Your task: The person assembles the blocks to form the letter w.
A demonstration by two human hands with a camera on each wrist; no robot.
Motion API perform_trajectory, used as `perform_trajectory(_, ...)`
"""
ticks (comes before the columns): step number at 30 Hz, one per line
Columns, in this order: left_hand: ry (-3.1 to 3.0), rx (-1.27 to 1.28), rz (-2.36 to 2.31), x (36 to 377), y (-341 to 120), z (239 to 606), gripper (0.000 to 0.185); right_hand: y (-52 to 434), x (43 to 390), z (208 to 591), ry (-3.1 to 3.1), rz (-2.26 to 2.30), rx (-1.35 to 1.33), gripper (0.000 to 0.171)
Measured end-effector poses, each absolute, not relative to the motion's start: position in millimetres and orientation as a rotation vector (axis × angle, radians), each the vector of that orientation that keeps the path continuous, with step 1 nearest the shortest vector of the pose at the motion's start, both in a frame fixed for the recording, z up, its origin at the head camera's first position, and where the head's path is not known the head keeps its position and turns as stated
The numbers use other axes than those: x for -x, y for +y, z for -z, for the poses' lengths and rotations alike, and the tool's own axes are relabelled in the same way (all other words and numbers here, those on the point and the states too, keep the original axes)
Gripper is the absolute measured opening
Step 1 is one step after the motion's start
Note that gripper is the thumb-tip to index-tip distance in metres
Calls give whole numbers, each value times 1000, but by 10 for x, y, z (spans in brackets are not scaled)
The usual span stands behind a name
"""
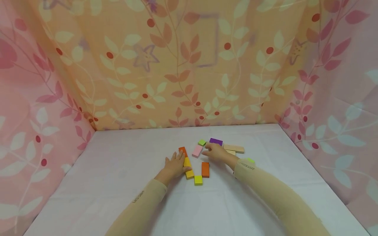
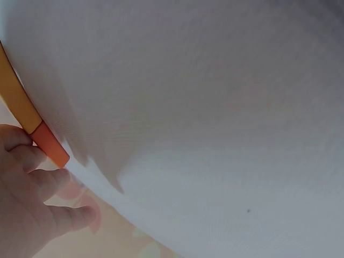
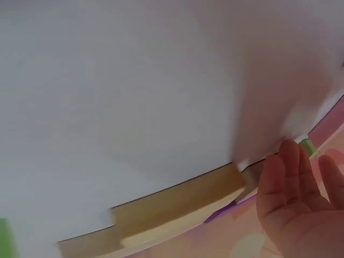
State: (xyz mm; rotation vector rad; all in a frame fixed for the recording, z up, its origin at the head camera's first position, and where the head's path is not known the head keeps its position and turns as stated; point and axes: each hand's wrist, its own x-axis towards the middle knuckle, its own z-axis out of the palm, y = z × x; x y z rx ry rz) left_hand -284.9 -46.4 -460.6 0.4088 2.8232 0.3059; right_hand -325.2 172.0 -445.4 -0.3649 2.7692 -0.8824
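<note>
My left hand (image 1: 174,165) rests with spread fingers against a slanted row of blocks: an orange block (image 1: 182,150) at the far end, then yellow-orange blocks (image 1: 190,174) nearer me. The left wrist view shows the fingers touching the row's side, by the seam between yellow and orange (image 2: 51,145). My right hand (image 1: 217,151), fingers loosely bent, hovers between a pink block (image 1: 197,151) and a purple block (image 1: 216,141). Nothing shows between its fingers in the right wrist view. A small green block (image 1: 202,142) lies just beyond its fingertips.
Between the arms lie a yellow square block (image 1: 198,180) and a separate orange block (image 1: 205,169). Plain wooden blocks (image 1: 236,149) and another green block (image 1: 250,161) sit by the right wrist. Patterned curtains (image 1: 183,65) enclose the white table (image 1: 124,157) at the back and sides.
</note>
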Motion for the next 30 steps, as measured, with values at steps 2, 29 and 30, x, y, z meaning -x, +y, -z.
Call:
perform_trajectory(2,2822,-414,-319,2834,-470,4606,82,1641,3295,4466,2759,862,338,45)
perform_trajectory(29,2841,-424,-297,2812,-461,4589,81,1667,3477,4390,2651,1293,5,36)
perform_trajectory(30,2840,-422,-300,2813,-465,4585,81,1671,3462,4390,2643,1251,13,36)
